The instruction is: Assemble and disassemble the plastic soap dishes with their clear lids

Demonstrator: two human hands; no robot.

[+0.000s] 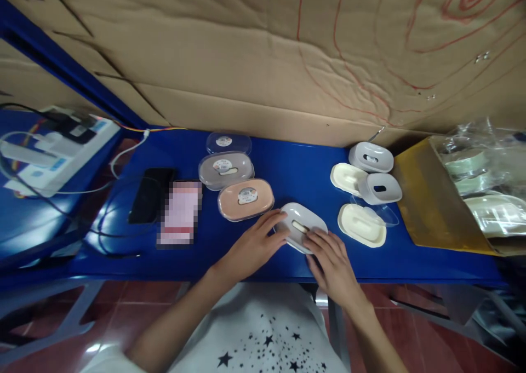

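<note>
Between my hands, near the front edge of the blue table, lies a light grey oval box [302, 219] with a slot in its top; a pale strip shows in the slot. My left hand [263, 239] has its fingers and thumb closed on the box's left side. On the right side, my right hand [331, 258] lays its fingers over the rim, with the thumb at the near edge. Left of the box is a peach oval box [230, 203] with a round label, and behind it a grey labelled box [207, 173] under a clear cover.
A clear labelled lid [238, 143] lies at the back. Grey shells [380, 151] and cream oval pieces [361, 231] lie right, beside a carton [427, 198] of wrapped items. Phones [143, 203], cables and a power strip [88, 148] are left. Cardboard [246, 61] stands behind.
</note>
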